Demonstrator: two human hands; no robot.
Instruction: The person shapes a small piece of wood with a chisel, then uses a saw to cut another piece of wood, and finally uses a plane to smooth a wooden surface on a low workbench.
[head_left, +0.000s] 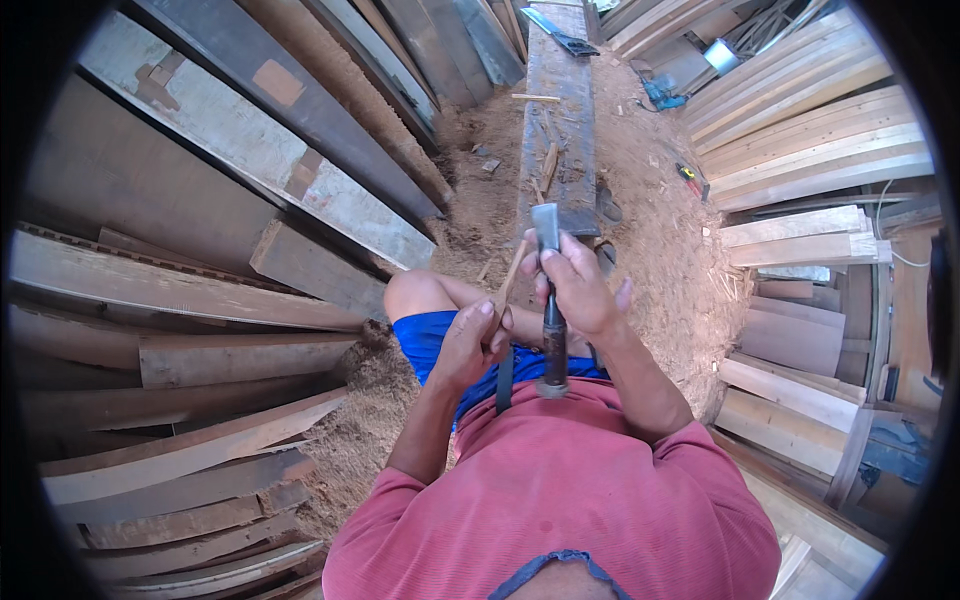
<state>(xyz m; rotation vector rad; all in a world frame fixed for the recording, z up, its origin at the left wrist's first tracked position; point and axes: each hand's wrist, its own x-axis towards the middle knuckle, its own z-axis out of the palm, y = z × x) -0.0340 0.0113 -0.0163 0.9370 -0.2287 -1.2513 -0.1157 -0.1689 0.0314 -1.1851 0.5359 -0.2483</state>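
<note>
My right hand (pixel 583 285) is closed round a wood chisel (pixel 551 325). Its broad metal blade points away from me, and the dark handle with a ringed butt end hangs toward my lap. In my left hand (pixel 472 338) I grip a thin wooden stick (pixel 515 270), slanted up to the right. The far end of the stick meets the fingers of my right hand beside the blade. Whether the blade's edge touches the stick cannot be made out. Both hands are above my lap, over blue shorts (pixel 425 340).
A long narrow plank bench (pixel 560 80) runs away from me, bearing a handsaw (pixel 562 32) at its far end and wood offcuts (pixel 550 165). Sawdust covers the floor (pixel 655 210). A blue power tool (pixel 662 93) lies right. Boards (pixel 800 140) are stacked on both sides.
</note>
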